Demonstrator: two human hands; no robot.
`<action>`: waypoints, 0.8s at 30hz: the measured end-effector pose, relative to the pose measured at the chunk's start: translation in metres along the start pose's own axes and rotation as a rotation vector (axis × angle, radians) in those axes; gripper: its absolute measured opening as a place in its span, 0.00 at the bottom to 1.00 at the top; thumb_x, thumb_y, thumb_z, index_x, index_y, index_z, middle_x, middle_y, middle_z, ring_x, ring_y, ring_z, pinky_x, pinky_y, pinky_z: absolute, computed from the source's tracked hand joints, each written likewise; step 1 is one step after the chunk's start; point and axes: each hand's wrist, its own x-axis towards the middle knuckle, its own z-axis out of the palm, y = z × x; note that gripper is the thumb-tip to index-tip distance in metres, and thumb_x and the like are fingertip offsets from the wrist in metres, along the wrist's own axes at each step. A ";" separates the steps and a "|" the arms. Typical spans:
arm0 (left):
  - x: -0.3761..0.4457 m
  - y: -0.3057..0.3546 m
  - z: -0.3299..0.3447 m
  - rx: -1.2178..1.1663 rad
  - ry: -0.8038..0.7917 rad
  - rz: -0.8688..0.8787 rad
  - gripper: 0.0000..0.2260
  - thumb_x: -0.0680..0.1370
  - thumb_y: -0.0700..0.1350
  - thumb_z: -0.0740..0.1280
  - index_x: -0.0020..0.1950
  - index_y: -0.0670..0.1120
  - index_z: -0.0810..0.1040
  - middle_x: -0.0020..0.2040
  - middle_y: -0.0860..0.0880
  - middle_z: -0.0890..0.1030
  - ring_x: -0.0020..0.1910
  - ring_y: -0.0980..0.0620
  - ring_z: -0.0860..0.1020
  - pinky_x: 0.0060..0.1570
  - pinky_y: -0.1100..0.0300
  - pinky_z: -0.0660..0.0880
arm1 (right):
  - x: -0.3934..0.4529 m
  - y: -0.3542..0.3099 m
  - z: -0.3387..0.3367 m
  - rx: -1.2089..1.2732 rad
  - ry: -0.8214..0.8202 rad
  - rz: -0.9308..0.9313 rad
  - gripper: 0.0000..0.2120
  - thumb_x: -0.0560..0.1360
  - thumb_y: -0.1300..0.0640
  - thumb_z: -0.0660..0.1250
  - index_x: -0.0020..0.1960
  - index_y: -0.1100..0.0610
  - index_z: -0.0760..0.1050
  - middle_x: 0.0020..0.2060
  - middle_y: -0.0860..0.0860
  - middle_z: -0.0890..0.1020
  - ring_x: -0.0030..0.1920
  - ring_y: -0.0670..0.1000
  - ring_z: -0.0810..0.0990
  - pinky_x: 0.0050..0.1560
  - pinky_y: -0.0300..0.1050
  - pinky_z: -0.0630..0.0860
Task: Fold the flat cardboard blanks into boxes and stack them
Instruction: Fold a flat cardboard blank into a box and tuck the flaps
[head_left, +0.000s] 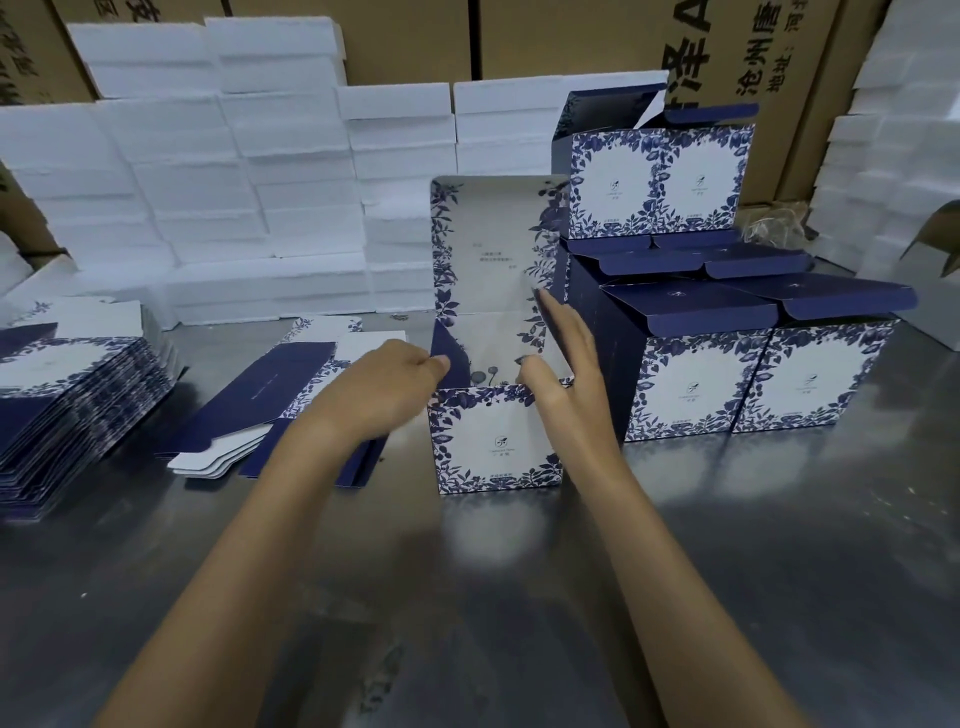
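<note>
The brown carton (727, 78) behind bears "沧州" and "地址:"; box print is too small.

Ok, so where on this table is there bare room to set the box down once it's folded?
The widest bare patch is the metal table in front, between the forearms and out to the near right, ahead of the finished boxes. The left is crowded: the stack of flat blanks and loose blanks. Behind, foam blocks fill the space.
</note>
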 end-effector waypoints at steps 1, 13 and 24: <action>0.005 0.002 -0.005 -0.009 -0.044 -0.038 0.21 0.84 0.54 0.59 0.34 0.46 0.63 0.25 0.51 0.68 0.26 0.50 0.64 0.31 0.59 0.62 | 0.000 0.000 0.000 0.033 -0.016 0.009 0.32 0.71 0.50 0.63 0.74 0.37 0.68 0.77 0.41 0.65 0.75 0.40 0.63 0.75 0.51 0.65; 0.041 0.012 -0.019 0.018 -0.126 -0.117 0.19 0.83 0.51 0.60 0.35 0.43 0.69 0.25 0.49 0.70 0.25 0.49 0.66 0.29 0.61 0.63 | 0.002 0.000 -0.001 0.196 -0.055 0.040 0.29 0.71 0.54 0.63 0.72 0.44 0.73 0.62 0.38 0.80 0.54 0.34 0.80 0.49 0.29 0.75; 0.040 -0.002 0.002 -0.278 0.196 -0.043 0.11 0.81 0.47 0.66 0.41 0.45 0.72 0.38 0.46 0.77 0.34 0.51 0.75 0.31 0.63 0.71 | 0.004 -0.006 -0.018 0.168 -0.298 0.153 0.29 0.71 0.41 0.73 0.70 0.37 0.73 0.58 0.34 0.82 0.56 0.33 0.80 0.50 0.27 0.76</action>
